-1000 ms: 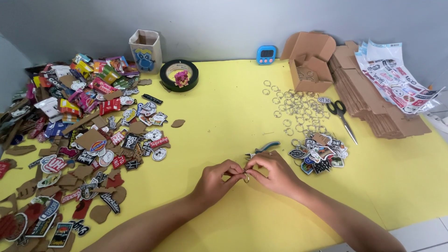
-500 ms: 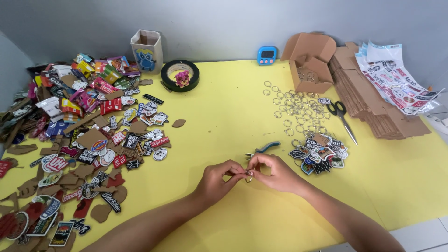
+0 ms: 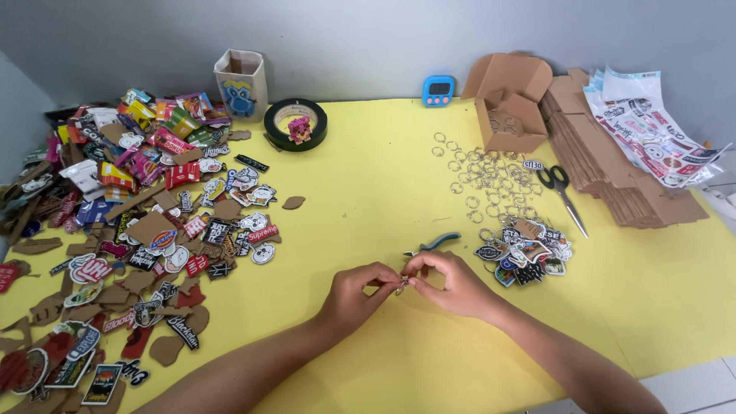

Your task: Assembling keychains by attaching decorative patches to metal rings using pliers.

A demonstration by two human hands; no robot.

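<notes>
left hand (image 3: 359, 290): mine, grip pinched on the small metal piece (image 3: 402, 285), thumb and forefinger closed on its left side
right hand (image 3: 452, 282): mine, grip pinched on the same piece from the right, fingertips of both hands nearly touching
piece location: held just above the yellow bench (image 3: 368, 184), mid-width, toward the near edge; too small to tell ring from charm
change: almost none across the earlier frames; both hands sit in the same spot, same pinch, only a slight finger shift
meaning: reads as fine fiddly work going on in place, nothing set down or picked up
pliers (image 3: 434, 244): blue-handled, lying on the bench just beyond my right hand, untouched, same place as before
sticker pile (image 3: 525, 249): small heap just right of my right hand
rings (image 3: 479, 172): loose metal rings scattered toward the far edge
scissors (image 3: 561, 192): right of the rings, near the flattened cardboard
left side: big spread of stickers (image 3: 146, 230) and cardboard cutouts, unchanged
</notes>
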